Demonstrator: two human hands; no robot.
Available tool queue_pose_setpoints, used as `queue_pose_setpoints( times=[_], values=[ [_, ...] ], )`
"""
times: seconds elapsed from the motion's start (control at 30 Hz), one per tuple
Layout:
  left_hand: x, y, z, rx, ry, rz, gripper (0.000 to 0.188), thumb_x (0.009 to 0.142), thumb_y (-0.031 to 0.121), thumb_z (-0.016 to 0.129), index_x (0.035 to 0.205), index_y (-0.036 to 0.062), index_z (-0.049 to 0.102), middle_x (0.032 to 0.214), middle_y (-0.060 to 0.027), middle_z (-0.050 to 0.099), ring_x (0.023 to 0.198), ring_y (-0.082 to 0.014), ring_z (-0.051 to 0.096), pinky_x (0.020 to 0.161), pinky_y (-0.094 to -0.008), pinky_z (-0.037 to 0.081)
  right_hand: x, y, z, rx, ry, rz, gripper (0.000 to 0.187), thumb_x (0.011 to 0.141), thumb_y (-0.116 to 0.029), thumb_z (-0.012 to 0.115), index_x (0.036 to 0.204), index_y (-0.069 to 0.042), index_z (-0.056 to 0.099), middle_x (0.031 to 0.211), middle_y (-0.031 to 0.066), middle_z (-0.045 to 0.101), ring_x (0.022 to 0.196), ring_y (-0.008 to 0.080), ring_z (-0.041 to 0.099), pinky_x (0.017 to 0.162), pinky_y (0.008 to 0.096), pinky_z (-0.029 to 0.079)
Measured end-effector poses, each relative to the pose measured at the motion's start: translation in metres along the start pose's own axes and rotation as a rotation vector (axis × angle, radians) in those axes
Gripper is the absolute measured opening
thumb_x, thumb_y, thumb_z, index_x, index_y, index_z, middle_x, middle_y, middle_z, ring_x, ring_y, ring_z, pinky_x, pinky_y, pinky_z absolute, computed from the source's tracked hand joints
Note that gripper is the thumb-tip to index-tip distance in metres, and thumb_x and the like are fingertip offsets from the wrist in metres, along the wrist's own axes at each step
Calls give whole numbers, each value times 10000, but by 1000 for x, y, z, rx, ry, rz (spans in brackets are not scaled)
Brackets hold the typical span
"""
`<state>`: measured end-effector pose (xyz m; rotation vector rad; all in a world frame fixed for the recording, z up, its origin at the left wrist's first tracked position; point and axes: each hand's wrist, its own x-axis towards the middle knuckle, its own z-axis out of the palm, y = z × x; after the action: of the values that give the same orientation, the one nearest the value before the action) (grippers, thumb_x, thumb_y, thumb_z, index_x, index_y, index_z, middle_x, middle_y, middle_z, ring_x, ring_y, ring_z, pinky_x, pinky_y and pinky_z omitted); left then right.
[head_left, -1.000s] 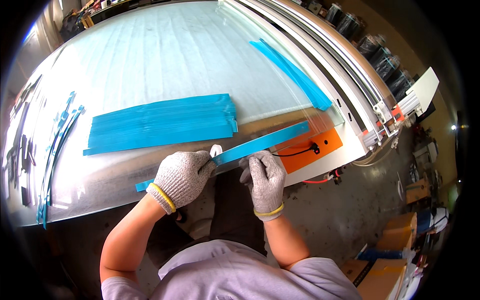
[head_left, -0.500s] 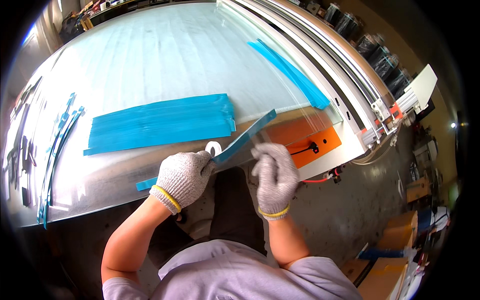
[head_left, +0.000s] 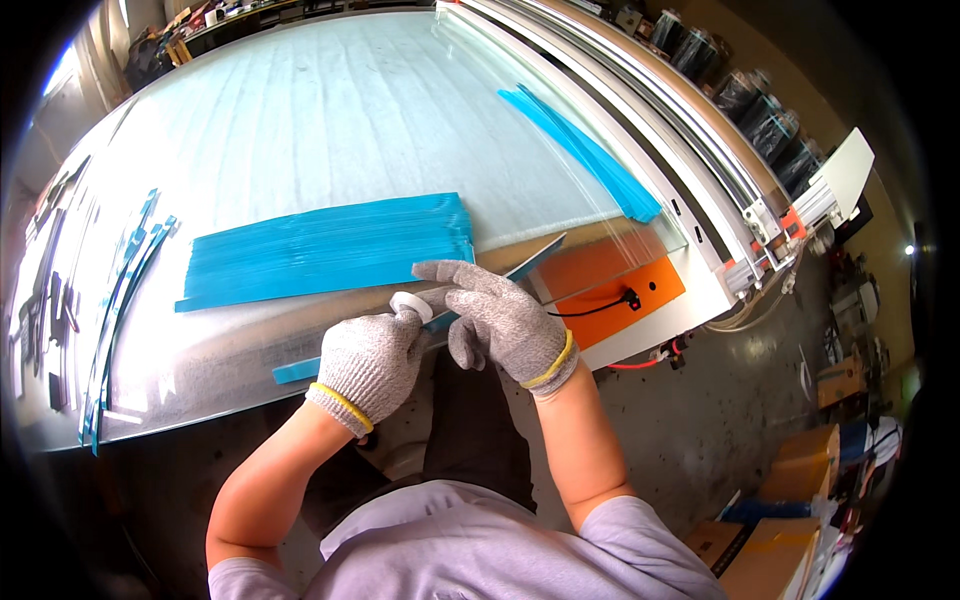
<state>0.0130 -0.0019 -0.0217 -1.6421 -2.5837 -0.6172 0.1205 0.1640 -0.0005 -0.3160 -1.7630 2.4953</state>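
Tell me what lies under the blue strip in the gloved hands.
Under the blue strip shows the table; its middle is covered by the left hand and right hand.

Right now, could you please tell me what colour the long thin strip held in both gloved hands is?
The long thin strip is bright blue, clearest in the head view.

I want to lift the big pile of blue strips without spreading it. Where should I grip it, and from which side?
Probably at both short ends of the pile of blue strips, one hand from its left and one from its right. It lies flat and long on the table, so lifting only the middle may bend and spread the strips.
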Motion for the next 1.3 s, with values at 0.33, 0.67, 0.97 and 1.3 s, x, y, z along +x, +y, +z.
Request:
queue_pose_setpoints(
  times=[0.33,0.67,0.97,1.3],
  values=[
    [-1,1,2,-10,1,-37,183,932,236,605,922,72,687,766,-154,697,735,-354,697,659,-472,549,-5,2,9,-81,-37,-91,492,1032,-165,554,1496,-59,431,1166,91,676,779,110,666,625,218,527],
    [1,3,-2,-98,-8,-94,196,932,248,612,938,73,700,787,-189,697,765,-394,691,696,-498,547,-6,9,22,46,153,-254,389,996,-59,619,1373,-10,542,990,53,669,777,109,684,671,220,561],
    [-7,3,-23,-633,-44,-255,210,965,176,615,966,-20,691,794,-254,665,750,-436,662,674,-468,518,-34,36,15,-10,147,-260,299,955,14,643,1230,-22,532,1075,56,613,1011,122,624,909,265,533],
    [-22,16,-24,-827,116,-275,159,952,111,663,1038,-22,653,835,-236,675,768,-365,697,697,-405,535,-23,40,38,-198,355,-304,122,914,29,699,1030,-4,679,909,8,652,858,56,585,765,217,489]
  ],
)
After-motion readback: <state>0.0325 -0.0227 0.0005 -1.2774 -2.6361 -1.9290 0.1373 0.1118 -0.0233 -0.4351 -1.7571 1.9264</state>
